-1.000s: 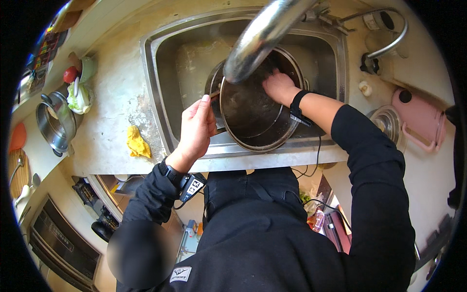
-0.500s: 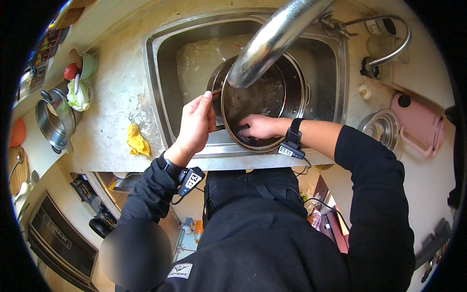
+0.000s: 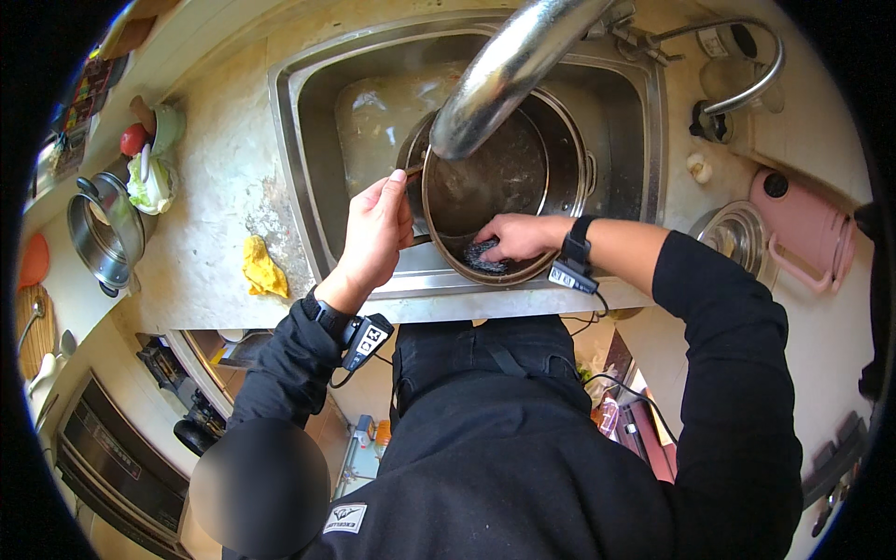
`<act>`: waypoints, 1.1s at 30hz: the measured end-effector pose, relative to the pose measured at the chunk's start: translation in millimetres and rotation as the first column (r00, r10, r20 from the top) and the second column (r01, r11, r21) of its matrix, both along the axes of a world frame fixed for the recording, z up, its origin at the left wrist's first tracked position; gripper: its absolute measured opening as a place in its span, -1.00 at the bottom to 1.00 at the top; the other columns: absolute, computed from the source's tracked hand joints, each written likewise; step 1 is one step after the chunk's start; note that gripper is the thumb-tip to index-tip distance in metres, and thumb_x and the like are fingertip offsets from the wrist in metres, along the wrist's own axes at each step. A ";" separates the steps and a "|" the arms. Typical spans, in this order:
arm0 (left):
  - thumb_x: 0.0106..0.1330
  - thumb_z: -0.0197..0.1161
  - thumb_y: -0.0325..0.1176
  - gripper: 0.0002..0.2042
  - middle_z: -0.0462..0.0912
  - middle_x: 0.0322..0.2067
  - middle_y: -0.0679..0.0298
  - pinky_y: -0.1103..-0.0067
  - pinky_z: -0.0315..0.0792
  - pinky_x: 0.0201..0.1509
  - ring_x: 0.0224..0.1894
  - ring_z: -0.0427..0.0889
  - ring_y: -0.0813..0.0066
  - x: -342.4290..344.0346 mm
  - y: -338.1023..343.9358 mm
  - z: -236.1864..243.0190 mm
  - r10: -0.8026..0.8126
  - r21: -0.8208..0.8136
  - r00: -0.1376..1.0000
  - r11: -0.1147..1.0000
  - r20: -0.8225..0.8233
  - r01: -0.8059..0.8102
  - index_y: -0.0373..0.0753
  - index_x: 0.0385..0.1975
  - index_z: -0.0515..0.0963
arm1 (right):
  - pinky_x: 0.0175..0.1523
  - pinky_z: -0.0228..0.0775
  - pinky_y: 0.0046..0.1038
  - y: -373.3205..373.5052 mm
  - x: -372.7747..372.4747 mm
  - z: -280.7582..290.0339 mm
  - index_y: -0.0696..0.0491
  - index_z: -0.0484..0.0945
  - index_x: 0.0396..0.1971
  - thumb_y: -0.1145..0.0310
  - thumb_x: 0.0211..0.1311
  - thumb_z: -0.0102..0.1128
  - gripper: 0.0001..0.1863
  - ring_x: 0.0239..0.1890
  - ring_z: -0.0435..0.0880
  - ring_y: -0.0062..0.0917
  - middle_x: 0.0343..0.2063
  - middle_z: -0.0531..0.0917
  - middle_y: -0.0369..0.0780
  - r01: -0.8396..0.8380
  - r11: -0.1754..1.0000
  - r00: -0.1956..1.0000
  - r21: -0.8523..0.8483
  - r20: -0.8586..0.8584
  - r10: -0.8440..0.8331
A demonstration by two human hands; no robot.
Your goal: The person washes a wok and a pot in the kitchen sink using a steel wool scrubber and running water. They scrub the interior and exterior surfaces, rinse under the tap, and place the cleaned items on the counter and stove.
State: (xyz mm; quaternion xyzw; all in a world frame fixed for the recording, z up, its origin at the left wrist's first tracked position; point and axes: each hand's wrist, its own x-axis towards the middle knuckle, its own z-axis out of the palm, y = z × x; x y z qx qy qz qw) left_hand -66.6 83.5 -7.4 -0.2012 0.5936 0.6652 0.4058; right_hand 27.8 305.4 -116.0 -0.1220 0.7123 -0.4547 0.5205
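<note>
Wearing black sleeves [image 3: 280, 378], the person reaches both arms forward; small box-like device [image 3: 369, 343] strapped at left wrist, similar one at right. Left grip [image 3: 379, 229] closed around the side handle [image 3: 420, 241] of a big round pot [image 3: 567, 168], thumb uppermost. Right grip [image 3: 521, 236] inside that pot, low by its near wall, fingers bunched on a dark scrubber [image 3: 485, 257] pressed to the inner surface; scrubber partly hidden by the hand. Pot sits in the steel sink [image 3: 322, 168], mouth tilted up toward the person, near rim over the sink's front ledge; contact there can't be told. Pot interior brownish, wet-looking. Sink bottom cloudy, a few small bits on it.

Shiny tap [image 3: 504, 79] arches above, spout covering part of the pot's far-left rim. Table [image 3: 219, 215] left of sink: crumpled yellow cloth [image 3: 263, 269] near the sink edge. Further left, steel pan [image 3: 86, 245] with dark handles, leafy vegetable [image 3: 151, 187] beside it, red round item [image 3: 133, 140] next to a pale green container [image 3: 169, 131]. Right of sink: white bulb [image 3: 699, 168], round shiny dish or lid [image 3: 731, 238], pink handled appliance [image 3: 807, 219] lying just beside it. Curved metal tube [image 3: 770, 70] toward the back right.
</note>
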 end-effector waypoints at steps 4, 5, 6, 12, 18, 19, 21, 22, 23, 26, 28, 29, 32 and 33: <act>0.54 0.01 -0.15 -0.66 0.17 -0.72 0.47 0.65 0.00 -0.69 -0.73 0.08 0.70 1.0 -1.4 1.6 -0.022 -0.031 0.999 0.999 -0.047 0.020 -0.17 -0.51 0.33 | -0.04 0.58 -0.20 28.6 -39.8 -29.5 0.05 0.73 -0.30 0.42 0.09 0.17 -0.79 -0.10 0.71 -0.21 -0.21 0.73 -0.07 -0.286 0.720 0.740 0.632 -0.332 0.585; 0.54 0.02 -0.15 -0.72 0.15 -0.71 0.49 0.66 0.00 -0.67 -0.72 0.06 0.71 1.8 -2.3 2.1 -0.026 -0.049 0.999 0.998 -0.019 0.025 -0.18 -0.40 0.38 | -0.02 0.57 -0.22 32.8 -49.5 -37.4 0.03 0.73 -0.32 0.41 0.13 0.14 -0.80 -0.11 0.70 -0.20 -0.26 0.73 -0.08 -0.067 0.766 0.764 0.640 -0.461 0.452; 0.54 0.02 -0.15 -0.75 0.12 -0.69 0.51 0.67 -0.01 -0.65 -0.71 0.05 0.72 1.4 -3.0 1.7 -0.030 -0.043 0.999 0.999 -0.013 0.030 -0.19 -0.28 0.42 | -0.01 0.56 -0.25 34.2 -58.1 -45.3 0.00 0.74 -0.32 0.37 0.15 0.13 -0.79 0.02 0.63 -0.21 -0.17 0.72 -0.14 -0.016 0.760 0.671 0.650 -0.556 0.490; 0.55 0.01 -0.15 -0.72 0.15 -0.71 0.50 0.66 0.01 -0.67 -0.72 0.06 0.71 -2.1 -5.6 -1.8 -0.032 -0.039 0.999 0.999 -0.011 0.032 -0.19 -0.37 0.40 | 0.01 0.52 -0.30 32.3 -49.6 -67.0 -0.05 0.76 -0.30 0.31 0.21 0.12 -0.78 0.20 0.47 -0.28 0.02 0.65 -0.25 -0.208 0.611 0.481 0.764 -0.464 0.743; 0.55 0.00 -0.15 -0.69 0.14 -0.71 0.51 0.66 -0.01 -0.69 -0.73 0.04 0.72 -4.4 -1.7 -6.5 -0.022 -0.013 1.000 1.000 -0.002 0.022 -0.19 -0.44 0.39 | 0.09 0.50 -0.17 14.5 -11.1 -26.9 0.10 0.68 -0.13 0.24 0.11 0.14 -0.63 -0.01 0.65 -0.09 -0.12 0.70 0.00 -0.408 0.846 0.826 0.343 -0.257 0.502; 0.55 0.01 -0.15 -0.69 0.14 -0.71 0.51 0.66 -0.01 -0.69 -0.73 0.04 0.72 -4.6 -0.3 -7.3 -0.019 -0.003 1.000 1.000 -0.003 0.019 -0.19 -0.43 0.40 | 0.11 0.48 -0.14 -2.0 -6.2 -16.7 0.13 0.63 -0.03 0.17 0.14 0.14 -0.54 0.01 0.64 -0.06 -0.07 0.67 0.03 -0.297 0.916 0.929 0.272 -0.142 0.343; 0.54 0.01 -0.15 -0.71 0.13 -0.71 0.52 0.66 -0.02 -0.69 -0.73 0.03 0.72 -5.7 1.2 -8.4 -0.021 -0.001 1.000 1.000 0.000 0.021 -0.20 -0.39 0.43 | -0.16 0.53 -0.38 -45.4 -12.3 -6.3 0.19 0.47 0.16 0.30 0.24 0.12 -0.50 -0.28 0.65 -0.38 -0.26 0.67 -0.06 0.254 0.958 0.888 0.132 0.362 -0.285; 0.54 0.02 -0.15 -0.72 0.13 -0.70 0.52 0.66 -0.02 -0.69 -0.73 0.03 0.72 -5.3 0.4 -8.2 -0.024 -0.010 1.000 1.000 0.006 0.024 -0.20 -0.37 0.44 | -0.32 0.47 -0.49 -53.0 -16.0 -4.0 0.23 0.41 0.19 0.38 0.26 0.09 -0.50 -0.40 0.54 -0.54 -0.35 0.60 -0.14 0.555 0.832 0.732 -0.004 0.478 -0.486; 0.54 0.02 -0.15 -0.73 0.13 -0.70 0.52 0.66 -0.02 -0.68 -0.72 0.03 0.72 -5.1 -0.5 -8.2 -0.024 -0.002 1.000 1.000 0.007 0.024 -0.20 -0.35 0.45 | -0.38 0.46 -0.47 -59.5 -16.3 -2.8 0.23 0.42 0.16 0.38 0.26 0.08 -0.53 -0.43 0.53 -0.56 -0.31 0.61 -0.19 0.738 0.640 0.635 -0.211 0.539 -0.554; 0.54 0.04 -0.16 -0.74 0.11 -0.69 0.52 0.66 -0.01 -0.67 -0.71 0.03 0.72 -3.8 -6.2 -7.1 -0.014 -0.039 1.000 0.999 0.003 0.014 -0.20 -0.30 0.47 | -0.23 0.54 -0.33 -32.3 -12.8 -5.0 0.18 0.58 -0.02 0.39 0.17 0.13 -0.63 -0.32 0.67 -0.35 -0.25 0.69 -0.07 0.187 0.979 0.982 -0.085 0.052 -0.183; 0.53 0.04 -0.16 -0.75 0.11 -0.68 0.52 0.66 -0.01 -0.65 -0.70 0.03 0.71 -4.1 -9.5 -7.6 -0.017 -0.011 1.000 1.000 0.003 0.017 -0.21 -0.29 0.47 | -0.09 0.55 -0.22 18.1 -4.4 -8.3 0.15 0.67 -0.17 0.36 0.08 0.16 -0.68 -0.19 0.71 -0.19 -0.21 0.71 0.01 -0.241 0.934 0.897 0.266 -0.307 0.319; 0.53 0.04 -0.16 -0.75 0.10 -0.68 0.51 0.66 0.00 -0.64 -0.70 0.03 0.71 -3.6 -11.0 -8.0 -0.002 -0.021 1.000 1.000 0.017 0.002 -0.21 -0.29 0.47 | -0.03 0.54 -0.17 23.0 -4.2 -7.6 0.15 0.70 -0.24 0.34 0.05 0.17 -0.70 -0.12 0.70 -0.13 -0.21 0.70 0.05 -0.319 0.755 0.799 0.572 -0.265 0.539; 0.54 0.03 -0.16 -0.74 0.10 -0.68 0.52 0.67 0.00 -0.64 -0.69 0.03 0.71 -4.3 -10.5 -10.7 -0.025 -0.039 1.000 0.999 -0.002 0.025 -0.25 -0.18 0.51 | -0.04 0.56 -0.19 15.6 -6.0 -6.4 0.15 0.70 -0.25 0.32 0.04 0.15 -0.69 -0.13 0.71 -0.14 -0.23 0.72 0.01 -0.422 0.804 0.798 0.418 -0.250 0.549; 0.54 0.03 -0.16 -0.73 0.10 -0.68 0.52 0.67 0.00 -0.63 -0.69 0.03 0.72 -5.0 -9.9 -11.1 -0.030 -0.052 1.000 0.998 0.000 0.030 -0.26 -0.15 0.52 | -0.14 0.57 -0.21 -4.8 -8.6 -3.8 0.18 0.70 -0.28 0.29 0.04 0.18 -0.68 -0.21 0.73 -0.21 -0.28 0.72 0.02 -0.351 0.898 0.882 0.265 -0.230 0.412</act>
